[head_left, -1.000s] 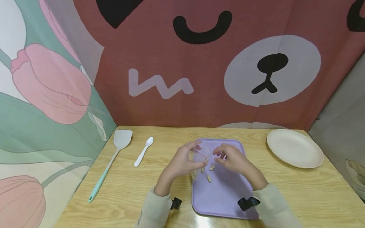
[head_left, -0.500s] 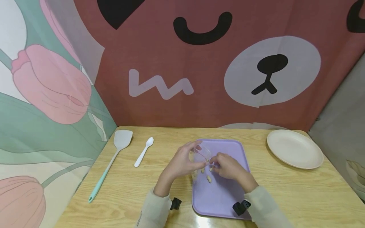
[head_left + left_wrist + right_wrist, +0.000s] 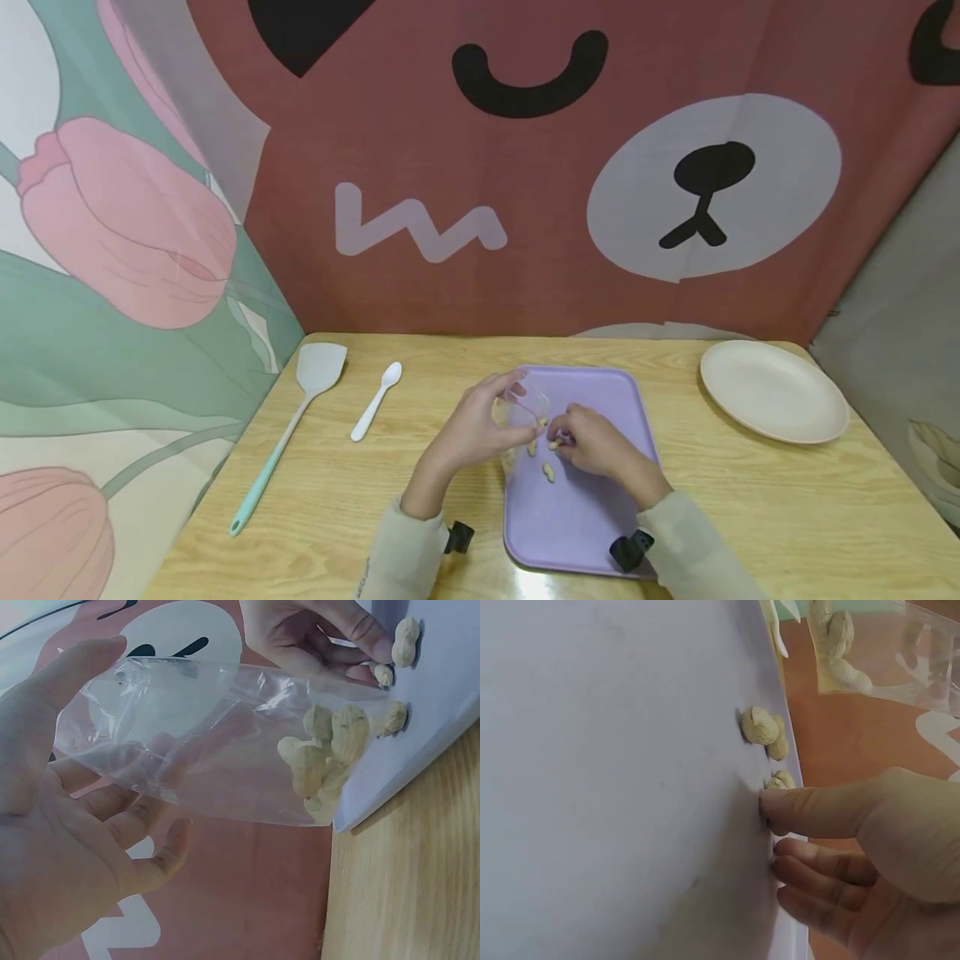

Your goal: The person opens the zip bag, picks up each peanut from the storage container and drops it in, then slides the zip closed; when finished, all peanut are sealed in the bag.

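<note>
Clear plastic bag in wide-curved L fingers; R fingers narrow, prob. round a peanut.

- Two hands: one left hand, one right hand.
- Two pale sleeves and two black wrist devices, one of each per arm.
- One clear plastic bag.
- At least four bagged peanuts; they overlap, so the exact number cannot be told.
- Three loose peanuts in the left wrist view, one of them at the right hand's fingertips.
- One purple tray.
- One plate, far right.
- One spatula, left.
- One white spoon, left.
- One wooden table.
</note>
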Available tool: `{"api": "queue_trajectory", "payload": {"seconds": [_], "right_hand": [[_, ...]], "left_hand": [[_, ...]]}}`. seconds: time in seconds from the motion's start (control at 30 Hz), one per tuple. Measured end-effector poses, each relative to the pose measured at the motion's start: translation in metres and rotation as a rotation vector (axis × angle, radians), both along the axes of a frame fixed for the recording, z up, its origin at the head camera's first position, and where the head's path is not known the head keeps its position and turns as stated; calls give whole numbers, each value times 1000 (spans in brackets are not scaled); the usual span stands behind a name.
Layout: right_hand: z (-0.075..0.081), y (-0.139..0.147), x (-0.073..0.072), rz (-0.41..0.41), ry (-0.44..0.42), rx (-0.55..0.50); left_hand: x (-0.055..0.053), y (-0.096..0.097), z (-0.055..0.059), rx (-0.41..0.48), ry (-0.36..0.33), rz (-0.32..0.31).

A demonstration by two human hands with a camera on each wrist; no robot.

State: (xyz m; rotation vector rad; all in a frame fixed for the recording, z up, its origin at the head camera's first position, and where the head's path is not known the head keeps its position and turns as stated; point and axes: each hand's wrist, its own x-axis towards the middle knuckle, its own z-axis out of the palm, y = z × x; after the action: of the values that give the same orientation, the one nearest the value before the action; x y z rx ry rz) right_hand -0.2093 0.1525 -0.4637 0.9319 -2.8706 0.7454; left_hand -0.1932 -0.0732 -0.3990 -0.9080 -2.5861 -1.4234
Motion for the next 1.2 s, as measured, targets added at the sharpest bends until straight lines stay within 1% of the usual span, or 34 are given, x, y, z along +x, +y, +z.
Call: {"api": "queue_trajectory", "payload": {"seconds": [0.1,0.23,0.33,0.47,0.63,0.77,0.83,0.93,1.03,1.2], "right_hand": [[-3,-1,0,-1,-14,-12],[-6,-2,-1,2,-66,-38],[-6,-1,-2,6,-99,-54],[-5,1,-2,11,-100,-65],[1,3,-1,14,-78,-80],[9,6,0,23,-29,-101],[15,8,1,24,0,-117],[27,12,2,31,31,-141],[40,15,4,30,48,-155],[59,18,6,22,112,-173]], "left_hand": [[0,0,-1,-9,11,3],[0,0,-1,-15,30,6],[0,1,-1,-16,31,7],[0,2,-2,-14,28,4],[-1,2,-3,8,38,-1],[-1,3,-5,29,40,1],[-1,3,-6,29,44,-1],[0,4,-7,16,52,-1],[1,4,-6,2,53,13],[1,4,-5,-10,38,37]]}}
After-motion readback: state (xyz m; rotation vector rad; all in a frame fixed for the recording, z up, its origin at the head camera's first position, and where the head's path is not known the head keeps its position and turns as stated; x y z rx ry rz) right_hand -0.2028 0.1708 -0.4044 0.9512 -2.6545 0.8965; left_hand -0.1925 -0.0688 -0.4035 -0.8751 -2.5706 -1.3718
